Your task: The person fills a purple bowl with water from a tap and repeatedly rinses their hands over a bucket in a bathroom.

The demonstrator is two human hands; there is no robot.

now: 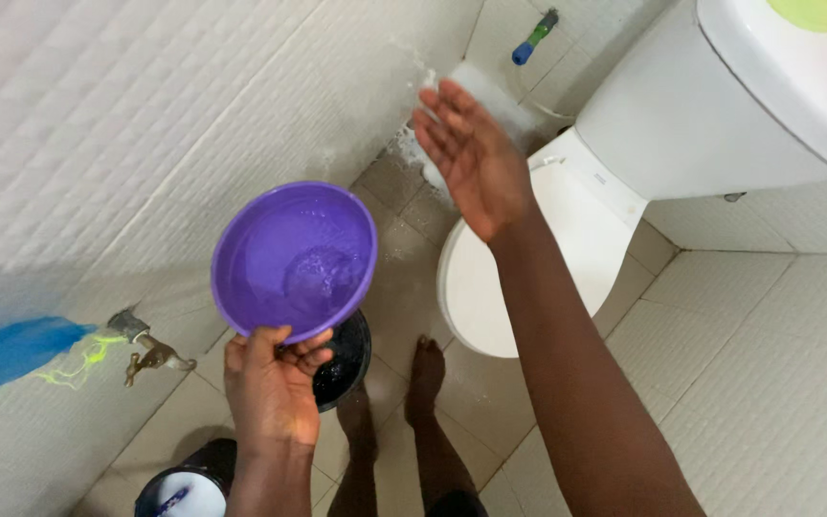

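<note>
Over the tiled floor (748,364), left hand (270,393) is clamped on the rim of one purple bowl (294,258) with a bit of water in it, right above a black bucket (345,359). Right hand (471,158) hangs open and holds nothing, out over the one white toilet (567,239). One brass tap (150,352) sticks out of the wall, plus two bare feet (425,369) down below.

Bowl (294,258) left of toilet (528,258), above bucket (342,359).
</note>
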